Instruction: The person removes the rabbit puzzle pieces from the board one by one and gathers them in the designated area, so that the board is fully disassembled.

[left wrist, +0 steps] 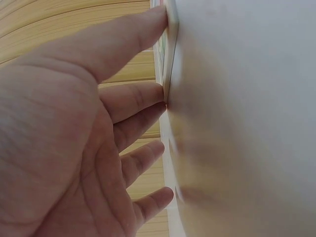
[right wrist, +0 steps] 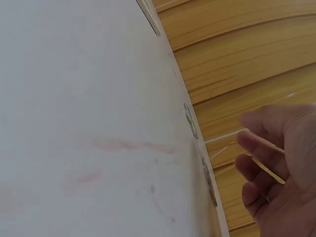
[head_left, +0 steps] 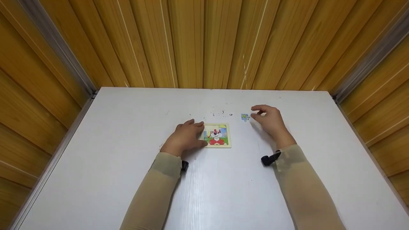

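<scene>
A small square jigsaw puzzle (head_left: 220,140) in a pale wooden frame lies on the white table, showing a red-and-white cartoon animal. Bare pale backing shows in its upper left part. My left hand (head_left: 187,135) rests at the frame's left side, its thumb and index fingertip touching the frame's edge (left wrist: 171,54) in the left wrist view. To the right lies a loose blue puzzle piece (head_left: 244,117). My right hand (head_left: 270,119) hovers beside it, fingers loosely bent. The right wrist view shows this hand apart from two flat pieces (right wrist: 190,121) on the table, with nothing visible in its fingers.
The white table (head_left: 127,179) meets a wood-patterned wall (head_left: 191,44) at the back. Small dark marks (head_left: 222,112) dot the surface behind the puzzle. A black wrist camera (head_left: 266,160) sits at the right cuff.
</scene>
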A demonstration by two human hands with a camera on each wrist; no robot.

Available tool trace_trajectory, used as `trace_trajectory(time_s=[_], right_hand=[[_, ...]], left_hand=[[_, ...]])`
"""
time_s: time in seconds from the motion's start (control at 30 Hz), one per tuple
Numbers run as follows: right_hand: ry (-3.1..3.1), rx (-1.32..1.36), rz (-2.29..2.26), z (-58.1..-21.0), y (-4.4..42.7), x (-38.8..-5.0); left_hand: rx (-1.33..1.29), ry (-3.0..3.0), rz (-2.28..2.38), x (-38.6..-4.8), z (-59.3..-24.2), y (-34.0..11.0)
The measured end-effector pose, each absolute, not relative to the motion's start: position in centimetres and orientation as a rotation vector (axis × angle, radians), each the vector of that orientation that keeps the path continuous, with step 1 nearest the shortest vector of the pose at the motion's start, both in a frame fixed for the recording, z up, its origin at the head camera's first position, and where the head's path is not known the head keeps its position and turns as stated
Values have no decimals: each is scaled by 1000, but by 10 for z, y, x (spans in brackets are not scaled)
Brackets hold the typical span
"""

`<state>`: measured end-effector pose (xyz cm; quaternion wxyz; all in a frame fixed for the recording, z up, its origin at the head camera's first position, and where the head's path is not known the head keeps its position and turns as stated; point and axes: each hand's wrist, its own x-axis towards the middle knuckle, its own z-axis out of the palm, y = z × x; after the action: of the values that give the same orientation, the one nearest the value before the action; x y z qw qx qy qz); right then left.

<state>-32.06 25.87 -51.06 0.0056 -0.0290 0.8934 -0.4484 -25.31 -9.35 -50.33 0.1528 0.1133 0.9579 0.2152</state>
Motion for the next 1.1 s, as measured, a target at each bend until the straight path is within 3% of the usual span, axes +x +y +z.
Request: trace_trajectory(time_s=[1.1], right_hand=[[2581, -538, -1210, -517, 168, -290]], left_hand=[[451, 2798, 538, -256, -502, -96]])
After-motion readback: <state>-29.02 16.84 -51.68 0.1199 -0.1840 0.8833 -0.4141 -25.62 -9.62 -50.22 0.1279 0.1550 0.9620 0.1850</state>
